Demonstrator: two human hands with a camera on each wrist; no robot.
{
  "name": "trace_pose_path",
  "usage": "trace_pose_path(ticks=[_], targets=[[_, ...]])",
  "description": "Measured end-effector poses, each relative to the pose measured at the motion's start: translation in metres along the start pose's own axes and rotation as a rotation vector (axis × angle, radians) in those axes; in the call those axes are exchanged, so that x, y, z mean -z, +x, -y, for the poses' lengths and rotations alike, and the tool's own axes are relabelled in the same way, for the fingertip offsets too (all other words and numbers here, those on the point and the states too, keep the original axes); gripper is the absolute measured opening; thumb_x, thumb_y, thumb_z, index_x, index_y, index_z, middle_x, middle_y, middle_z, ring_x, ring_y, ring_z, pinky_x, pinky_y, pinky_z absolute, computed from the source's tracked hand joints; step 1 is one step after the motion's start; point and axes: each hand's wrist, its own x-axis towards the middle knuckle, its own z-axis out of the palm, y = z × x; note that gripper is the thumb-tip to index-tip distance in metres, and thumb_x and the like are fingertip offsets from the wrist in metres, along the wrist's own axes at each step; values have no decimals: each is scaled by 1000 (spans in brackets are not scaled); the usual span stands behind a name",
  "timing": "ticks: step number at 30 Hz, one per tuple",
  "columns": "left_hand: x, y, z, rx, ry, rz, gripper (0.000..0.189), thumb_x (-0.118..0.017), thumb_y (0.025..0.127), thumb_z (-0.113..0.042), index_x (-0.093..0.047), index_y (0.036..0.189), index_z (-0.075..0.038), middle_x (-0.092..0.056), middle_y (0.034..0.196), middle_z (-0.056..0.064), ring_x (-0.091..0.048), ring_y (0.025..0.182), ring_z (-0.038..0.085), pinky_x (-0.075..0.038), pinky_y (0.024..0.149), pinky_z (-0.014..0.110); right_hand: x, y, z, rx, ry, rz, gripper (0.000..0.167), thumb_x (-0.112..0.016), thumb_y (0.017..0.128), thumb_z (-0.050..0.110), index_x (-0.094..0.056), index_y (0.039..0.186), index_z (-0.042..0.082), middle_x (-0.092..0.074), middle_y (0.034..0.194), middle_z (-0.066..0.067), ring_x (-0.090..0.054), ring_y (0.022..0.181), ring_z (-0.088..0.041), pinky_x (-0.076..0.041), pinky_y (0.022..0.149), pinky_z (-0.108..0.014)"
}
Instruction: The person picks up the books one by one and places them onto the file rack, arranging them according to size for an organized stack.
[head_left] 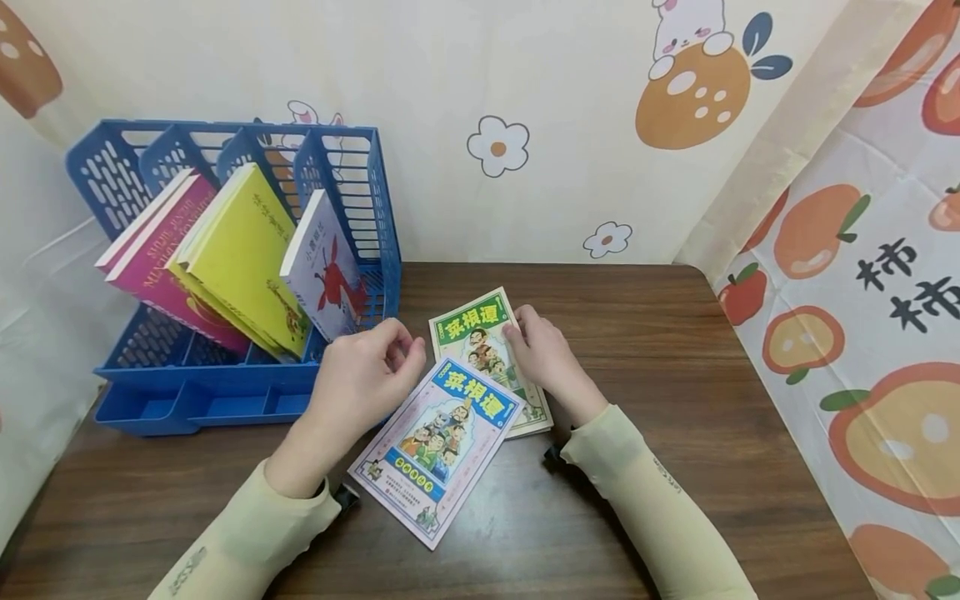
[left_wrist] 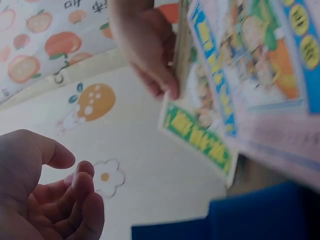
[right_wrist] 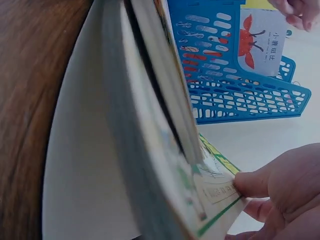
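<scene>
My right hand [head_left: 546, 354] pinches the right edge of a green-bordered book [head_left: 459, 327], thumb on its cover. In the right wrist view, the thumb [right_wrist: 255, 184] lies on the book's corner and its page edges face the camera. A pink-bordered book [head_left: 420, 492] with a blue title band lies across the lower part of the green one. My left hand [head_left: 356, 371] hovers by the pink book's upper left side, holding nothing. The left wrist view shows its fingers [left_wrist: 82, 185] loosely curled, with the thumb apart from them.
A blue desktop book rack [head_left: 225, 382] stands at the left. Leaning in it are magenta books [head_left: 176, 225], yellow-green books [head_left: 240, 258] and a pale book with a red animal [head_left: 330, 279]. The brown table [head_left: 645, 350] meets patterned curtains behind and at the right.
</scene>
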Motion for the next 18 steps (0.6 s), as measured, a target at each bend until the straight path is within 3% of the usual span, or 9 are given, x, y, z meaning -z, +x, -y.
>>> trace_pose_path(ticks=[7, 13, 18], targets=[[-21, -6, -9, 37, -39, 190, 15, -76, 101, -19, -67, 92, -12, -51, 62, -8, -45, 50, 8, -39, 46, 25, 2, 0, -1, -11, -11, -1, 30, -50, 118, 32, -57, 135, 8, -68, 107, -15, -64, 91, -29, -54, 79, -45], [-29, -7, -10, 68, -2, 210, 18, -77, 99, -17, -66, 87, -10, -50, 61, -4, -45, 51, 12, -35, 48, 26, 4, 0, -2, -41, -13, 32, 34, -43, 119, 36, -50, 143, 13, -66, 97, -14, -65, 82, -28, -55, 69, -41], [-37, -3, -9, 150, 8, 246, 19, -76, 100, -21, -70, 100, -3, -59, 73, 2, -53, 61, 16, -44, 54, 29, 6, 0, -2, -86, 35, 63, 36, -37, 120, 41, -43, 147, 19, -66, 98, -15, -67, 83, -29, -54, 68, -39]])
